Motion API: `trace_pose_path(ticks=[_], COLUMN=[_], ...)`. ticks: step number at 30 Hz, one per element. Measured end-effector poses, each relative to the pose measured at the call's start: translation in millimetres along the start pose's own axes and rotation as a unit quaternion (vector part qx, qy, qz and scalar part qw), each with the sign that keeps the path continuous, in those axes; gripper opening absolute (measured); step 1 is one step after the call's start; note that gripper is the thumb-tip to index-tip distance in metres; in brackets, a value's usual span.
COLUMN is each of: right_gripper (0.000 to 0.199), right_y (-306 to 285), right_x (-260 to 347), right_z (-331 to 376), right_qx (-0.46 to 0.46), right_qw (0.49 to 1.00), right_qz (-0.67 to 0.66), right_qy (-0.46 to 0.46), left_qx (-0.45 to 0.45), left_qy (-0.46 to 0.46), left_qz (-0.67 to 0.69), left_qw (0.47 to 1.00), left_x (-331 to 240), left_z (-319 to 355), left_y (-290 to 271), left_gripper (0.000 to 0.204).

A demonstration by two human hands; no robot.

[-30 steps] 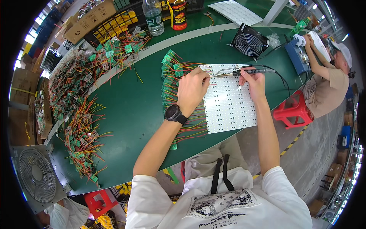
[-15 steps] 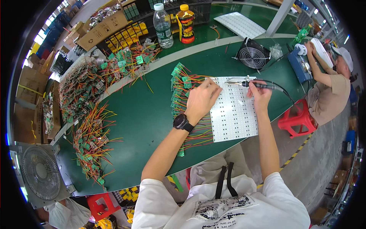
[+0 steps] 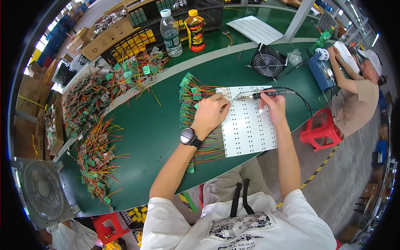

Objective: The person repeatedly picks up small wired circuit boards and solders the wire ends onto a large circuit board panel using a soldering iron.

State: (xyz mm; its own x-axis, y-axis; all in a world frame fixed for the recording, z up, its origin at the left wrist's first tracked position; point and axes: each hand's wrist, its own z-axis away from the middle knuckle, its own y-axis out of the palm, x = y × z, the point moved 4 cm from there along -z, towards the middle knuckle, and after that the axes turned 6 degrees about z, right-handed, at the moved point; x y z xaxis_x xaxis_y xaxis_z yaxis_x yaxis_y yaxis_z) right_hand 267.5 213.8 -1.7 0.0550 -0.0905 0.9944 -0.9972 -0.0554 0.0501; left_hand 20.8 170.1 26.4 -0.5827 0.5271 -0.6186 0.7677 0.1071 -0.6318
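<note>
A white panel board (image 3: 250,132) with rows of small dots lies flat on the green bench before me. Along its left edge runs a column of small green circuit boards (image 3: 185,109), their red and yellow wires reaching the panel. My left hand (image 3: 210,113) rests over that edge with fingers pinched near the upper left corner; what lies between the fingertips is hidden. In my right hand (image 3: 273,107) is a soldering iron (image 3: 268,95), held like a pen, its tip pointing left close to my left fingertips. A thin solder-like strand shows beside the iron.
Heaped wired circuit boards (image 3: 85,98) lie at left, with another pile (image 3: 96,160) nearer. Two bottles (image 3: 171,35) stand at the back. A black fan (image 3: 266,62) and blue soldering station (image 3: 321,73) sit at right. A co-worker (image 3: 358,89) sits beyond, near a red stool (image 3: 321,131).
My right hand has brought the soldering iron left and slightly nearer, so its tip is closer to my left fingertips. The whole view has shifted slightly; my left hand stays at the panel's edge.
</note>
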Motion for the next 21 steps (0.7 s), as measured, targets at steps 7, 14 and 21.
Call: trace_pose_path(ticks=[7, 14, 21], right_gripper=[0.016, 0.017, 0.018], right_y=[0.5, 2.3, 0.4], right_x=[1.8, 1.2, -0.8], right_z=[1.6, 1.1, 1.0], right_qx=[0.022, 0.027, 0.03], right_qw=[0.999, 0.999, 0.999], right_qz=[0.021, 0.026, 0.032], right_qy=[-0.019, -0.017, -0.015], left_qx=[-0.03, -0.027, -0.028], left_qy=[-0.033, -0.042, -0.048], left_qz=[0.051, 0.041, 0.043], left_qw=[0.998, 0.998, 0.998], left_x=[5.2, 6.6, 7.8], left_z=[-0.6, 0.0, 0.6], left_y=[0.9, 1.1, 2.8], left_gripper=[0.009, 0.01, 0.009])
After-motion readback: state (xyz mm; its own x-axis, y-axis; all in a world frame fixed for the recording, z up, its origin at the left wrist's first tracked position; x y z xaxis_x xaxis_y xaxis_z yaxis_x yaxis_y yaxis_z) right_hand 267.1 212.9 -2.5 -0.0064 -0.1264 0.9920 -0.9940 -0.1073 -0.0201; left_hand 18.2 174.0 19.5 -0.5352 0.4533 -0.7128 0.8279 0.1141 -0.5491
